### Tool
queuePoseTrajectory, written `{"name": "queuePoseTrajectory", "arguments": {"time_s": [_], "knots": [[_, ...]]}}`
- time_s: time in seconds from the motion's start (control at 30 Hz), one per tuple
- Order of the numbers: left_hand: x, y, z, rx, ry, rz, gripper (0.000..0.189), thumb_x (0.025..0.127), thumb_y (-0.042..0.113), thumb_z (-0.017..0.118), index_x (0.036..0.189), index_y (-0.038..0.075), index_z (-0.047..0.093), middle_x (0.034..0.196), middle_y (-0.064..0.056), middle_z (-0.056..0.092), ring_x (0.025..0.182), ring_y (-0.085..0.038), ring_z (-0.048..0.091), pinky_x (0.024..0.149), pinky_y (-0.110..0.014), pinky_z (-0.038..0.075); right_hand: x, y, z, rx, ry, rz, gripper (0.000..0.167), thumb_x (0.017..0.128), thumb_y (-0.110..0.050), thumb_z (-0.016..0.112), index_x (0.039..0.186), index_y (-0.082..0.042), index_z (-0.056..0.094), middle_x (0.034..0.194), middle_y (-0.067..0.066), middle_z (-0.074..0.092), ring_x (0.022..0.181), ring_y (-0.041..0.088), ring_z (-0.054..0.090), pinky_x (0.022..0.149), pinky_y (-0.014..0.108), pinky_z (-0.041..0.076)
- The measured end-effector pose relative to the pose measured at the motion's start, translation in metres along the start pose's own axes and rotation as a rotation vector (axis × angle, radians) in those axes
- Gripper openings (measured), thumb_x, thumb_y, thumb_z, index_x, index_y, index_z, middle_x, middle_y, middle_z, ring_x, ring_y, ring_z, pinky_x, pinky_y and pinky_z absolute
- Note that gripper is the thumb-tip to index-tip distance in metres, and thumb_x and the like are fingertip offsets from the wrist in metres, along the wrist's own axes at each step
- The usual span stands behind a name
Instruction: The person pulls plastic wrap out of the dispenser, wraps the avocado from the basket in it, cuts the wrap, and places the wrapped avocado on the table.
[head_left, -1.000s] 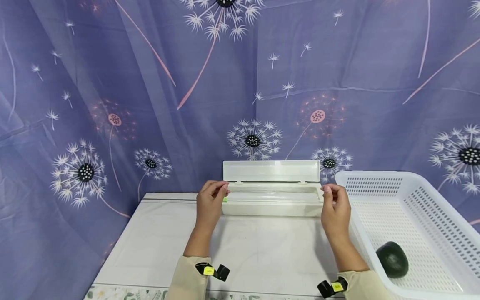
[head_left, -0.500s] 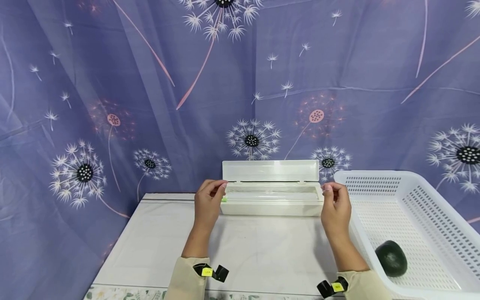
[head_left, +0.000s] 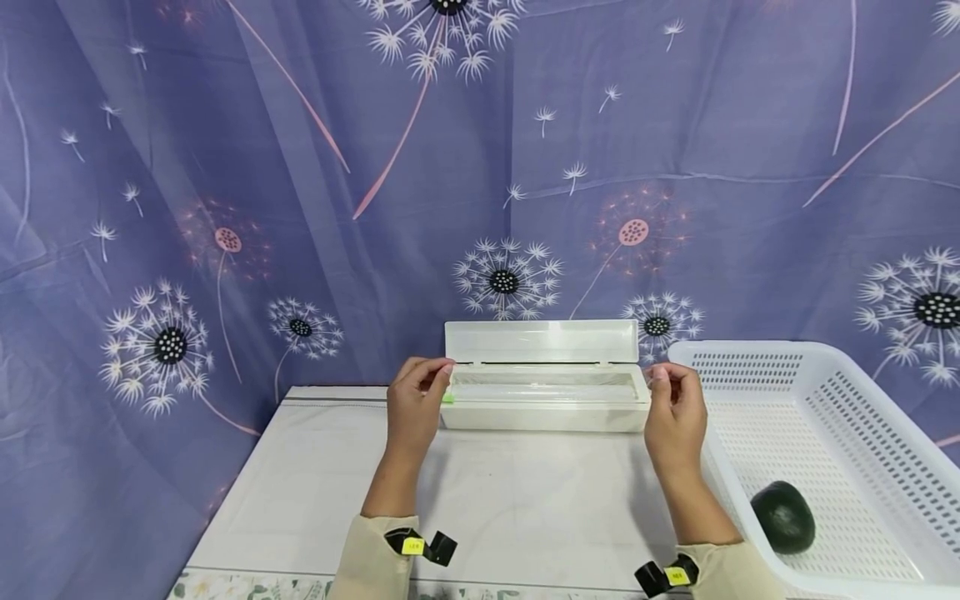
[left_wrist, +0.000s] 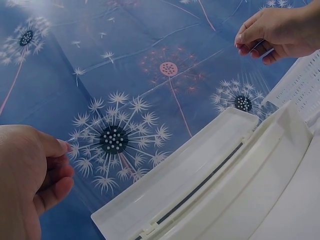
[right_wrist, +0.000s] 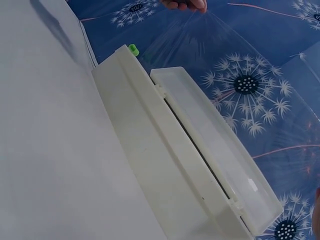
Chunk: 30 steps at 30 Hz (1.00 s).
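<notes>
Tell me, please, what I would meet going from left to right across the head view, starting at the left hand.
Left hand → long, open white box → right hand → dark green rounded object.

Your head view is bright, your wrist views dimmer; glare spots the long white plastic lid [right_wrist: 218, 146].

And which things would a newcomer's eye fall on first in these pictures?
Probably the blue-purple cloth with big dandelions, which fills the background. Next, the open white box near the table's far edge, and clear film stretched between the left hand and right hand. Then the dark green rounded object inside the white basket at the right.
</notes>
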<state>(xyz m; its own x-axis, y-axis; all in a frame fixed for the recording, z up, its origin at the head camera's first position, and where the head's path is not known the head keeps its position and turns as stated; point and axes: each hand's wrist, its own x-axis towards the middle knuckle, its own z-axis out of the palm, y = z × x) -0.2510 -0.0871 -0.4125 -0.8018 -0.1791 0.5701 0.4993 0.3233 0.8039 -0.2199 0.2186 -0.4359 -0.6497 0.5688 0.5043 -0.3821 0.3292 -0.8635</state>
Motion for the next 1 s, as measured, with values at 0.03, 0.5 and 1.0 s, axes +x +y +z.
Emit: {"name": "queuePoseTrajectory", "arguments": {"time_s": [0.03, 0.5, 1.0], "knots": [[0.000, -0.003, 0.000, 0.000, 0.002, 0.004, 0.011, 0.093, 0.000, 0.069, 0.098, -0.005, 0.076, 0.091, -0.020, 0.065, 0.072, -0.013, 0.060, 0.064, -0.007, 0.045, 0.001, 0.003, 0.000, -0.002, 0.001, 0.001, 0.023, 0.104, -0.007, 0.050, 0.112, 0.012, 0.059, 0.093, -0.019, 0.059, 0.083, 0.001, 0.054, 0.076, 0.007, 0.043], [0.001, -0.009, -0.004, -0.008, -0.009, 0.086, 0.013, 0.096, 0.017, 0.070, 0.101, 0.009, 0.079, 0.089, -0.005, 0.064, 0.075, -0.009, 0.062, 0.068, -0.014, 0.052, 0.003, 0.001, -0.003, 0.019, -0.001, -0.031, 0.024, 0.105, -0.014, 0.051, 0.110, 0.009, 0.060, 0.095, -0.014, 0.063, 0.082, 0.003, 0.055, 0.075, 0.011, 0.043], [0.001, 0.000, -0.006, -0.009, 0.022, 0.092, 0.011, 0.094, 0.014, 0.071, 0.100, 0.009, 0.080, 0.091, -0.008, 0.066, 0.077, -0.011, 0.059, 0.071, -0.011, 0.048, 0.004, -0.007, -0.006, 0.056, -0.012, -0.055, 0.026, 0.106, -0.014, 0.050, 0.111, 0.010, 0.059, 0.096, -0.010, 0.065, 0.080, 0.008, 0.055, 0.070, 0.011, 0.044]]}}
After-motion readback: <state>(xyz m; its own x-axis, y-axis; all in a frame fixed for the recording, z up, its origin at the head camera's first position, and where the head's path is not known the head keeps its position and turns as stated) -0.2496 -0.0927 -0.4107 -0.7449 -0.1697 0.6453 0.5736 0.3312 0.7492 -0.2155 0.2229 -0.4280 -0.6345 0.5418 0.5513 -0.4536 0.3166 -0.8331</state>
